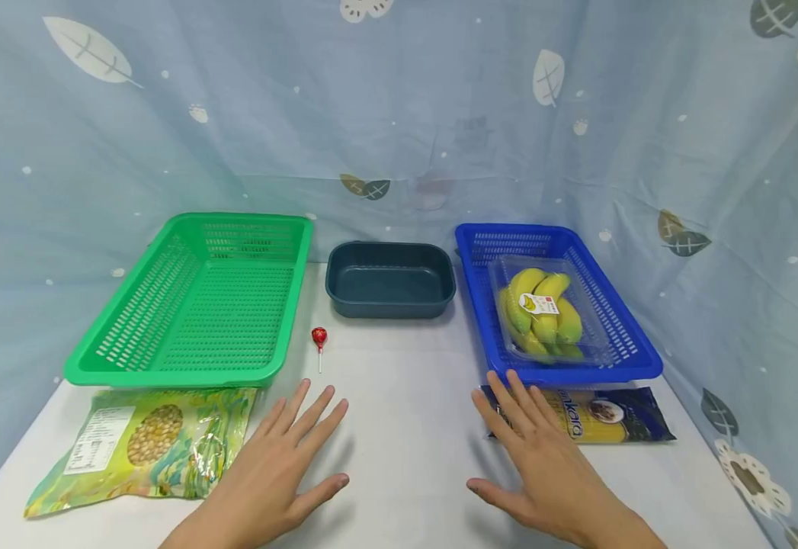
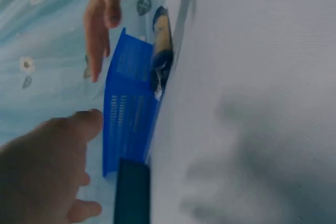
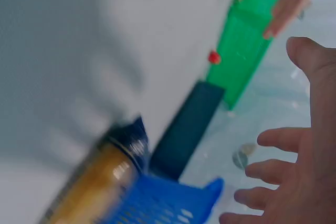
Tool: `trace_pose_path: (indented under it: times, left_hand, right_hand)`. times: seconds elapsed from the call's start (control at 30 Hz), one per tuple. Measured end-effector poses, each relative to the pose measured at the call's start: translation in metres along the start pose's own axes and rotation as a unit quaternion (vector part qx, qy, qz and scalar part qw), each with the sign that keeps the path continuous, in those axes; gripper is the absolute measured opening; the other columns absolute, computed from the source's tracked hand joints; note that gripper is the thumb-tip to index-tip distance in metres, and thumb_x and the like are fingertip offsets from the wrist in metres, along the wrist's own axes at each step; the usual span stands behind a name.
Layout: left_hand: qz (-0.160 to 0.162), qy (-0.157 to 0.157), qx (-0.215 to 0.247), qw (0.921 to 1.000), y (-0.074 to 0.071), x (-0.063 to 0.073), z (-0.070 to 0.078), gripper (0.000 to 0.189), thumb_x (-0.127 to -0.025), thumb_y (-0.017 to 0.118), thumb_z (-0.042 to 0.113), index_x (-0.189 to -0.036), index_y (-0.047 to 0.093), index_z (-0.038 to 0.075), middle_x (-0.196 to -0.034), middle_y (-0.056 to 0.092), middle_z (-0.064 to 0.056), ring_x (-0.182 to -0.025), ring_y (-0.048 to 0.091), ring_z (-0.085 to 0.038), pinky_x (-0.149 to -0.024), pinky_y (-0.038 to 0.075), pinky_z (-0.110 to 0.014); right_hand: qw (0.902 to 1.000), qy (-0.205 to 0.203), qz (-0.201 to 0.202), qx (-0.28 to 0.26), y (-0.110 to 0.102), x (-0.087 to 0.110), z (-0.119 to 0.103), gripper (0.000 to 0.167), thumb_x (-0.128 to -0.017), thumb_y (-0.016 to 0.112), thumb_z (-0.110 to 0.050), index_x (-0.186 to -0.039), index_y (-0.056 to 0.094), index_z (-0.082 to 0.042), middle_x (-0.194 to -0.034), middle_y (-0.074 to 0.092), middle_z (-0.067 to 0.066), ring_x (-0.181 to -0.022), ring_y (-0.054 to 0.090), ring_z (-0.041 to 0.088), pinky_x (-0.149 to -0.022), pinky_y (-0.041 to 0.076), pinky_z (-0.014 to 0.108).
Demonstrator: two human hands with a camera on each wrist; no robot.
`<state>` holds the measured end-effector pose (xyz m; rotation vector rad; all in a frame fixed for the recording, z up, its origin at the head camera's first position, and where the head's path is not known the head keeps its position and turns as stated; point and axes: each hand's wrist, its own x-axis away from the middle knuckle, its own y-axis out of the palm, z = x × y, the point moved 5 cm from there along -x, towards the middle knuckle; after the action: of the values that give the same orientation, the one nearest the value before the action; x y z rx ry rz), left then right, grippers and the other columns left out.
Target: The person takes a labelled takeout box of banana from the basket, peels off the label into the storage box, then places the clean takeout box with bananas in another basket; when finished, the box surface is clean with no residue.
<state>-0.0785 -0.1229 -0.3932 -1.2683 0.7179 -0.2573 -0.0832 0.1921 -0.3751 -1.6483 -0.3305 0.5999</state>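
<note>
Both hands hover over the white table, palms down and fingers spread, holding nothing. My left hand (image 1: pixel 278 465) is nearest a green-yellow bag of corn kernels (image 1: pixel 155 438), with a red lollipop (image 1: pixel 319 339) just beyond its fingertips. In the head view my right hand (image 1: pixel 543 457) overlaps the left part of a dark blue pasta packet (image 1: pixel 635 415). Past that packet, a clear box of bananas (image 1: pixel 543 313) sits inside a blue basket (image 1: pixel 559 375). The left wrist view catches the blue basket (image 2: pixel 128 108) and the pasta packet (image 2: pixel 163 40) from the side.
A green basket (image 1: pixel 172 377) stands at the back left with nothing in it. Between the baskets is a dark teal tray (image 1: pixel 390 309). A pale blue patterned curtain (image 1: pixel 399 114) hangs behind and along the sides of the table (image 1: pixel 405 427).
</note>
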Motion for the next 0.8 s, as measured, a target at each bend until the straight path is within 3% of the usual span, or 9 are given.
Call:
trace_pose_path:
  times: [0.17,0.33,0.47,0.6,0.8]
  left_hand:
    - [-0.026,-0.030,0.092,0.9950,0.004,-0.018,-0.003,0.071,-0.097,0.058,0.056,-0.153,0.042,0.016,-0.155,0.042,-0.005,-0.147,0.027,-0.034,-0.112,0.034,-0.055]
    - [-0.026,-0.059,0.181,0.9813,0.002,-0.040,-0.003,0.066,-0.096,0.061,0.053,-0.151,0.046,0.019,-0.151,0.046,0.004,-0.143,0.036,-0.027,-0.109,0.040,-0.052]
    - [-0.012,-0.075,0.250,0.9652,-0.003,-0.060,-0.003,0.063,-0.096,0.065,0.048,-0.149,0.048,0.021,-0.146,0.051,0.006,-0.136,0.046,-0.018,-0.107,0.043,-0.046]
    - [0.018,-0.074,0.310,0.9478,-0.010,-0.081,-0.004,0.060,-0.094,0.072,0.035,-0.147,0.050,0.017,-0.139,0.059,0.001,-0.128,0.055,-0.016,-0.097,0.052,-0.042]
    - [0.021,-0.075,0.346,0.9351,-0.015,-0.110,-0.007,0.057,-0.094,0.073,0.026,-0.145,0.052,0.015,-0.129,0.064,0.000,-0.116,0.062,-0.020,-0.088,0.057,-0.039]
  right_hand:
    - [0.9989,0.035,0.004,-0.030,-0.023,-0.009,0.016,0.095,-0.087,0.061,-0.070,-0.161,0.023,-0.023,-0.166,0.013,0.007,-0.151,0.011,0.034,-0.118,0.019,0.056]
    - [0.9967,0.053,0.027,-0.055,-0.038,-0.017,0.033,0.092,-0.087,0.067,-0.063,-0.159,0.029,-0.020,-0.166,0.015,0.005,-0.150,0.015,0.034,-0.108,0.031,0.067]
    - [0.9948,0.068,0.035,-0.067,-0.049,-0.024,0.045,0.090,-0.088,0.069,-0.060,-0.159,0.031,-0.019,-0.165,0.017,0.005,-0.149,0.019,0.036,-0.102,0.033,0.072]
    - [0.9930,0.086,0.035,-0.073,-0.060,-0.031,0.058,0.089,-0.089,0.069,-0.057,-0.159,0.030,-0.019,-0.165,0.019,0.006,-0.146,0.025,0.042,-0.100,0.032,0.075]
    - [0.9895,0.103,0.052,-0.087,-0.076,-0.043,0.083,0.086,-0.090,0.070,-0.051,-0.159,0.030,-0.021,-0.161,0.027,0.017,-0.142,0.030,0.048,-0.099,0.030,0.077]
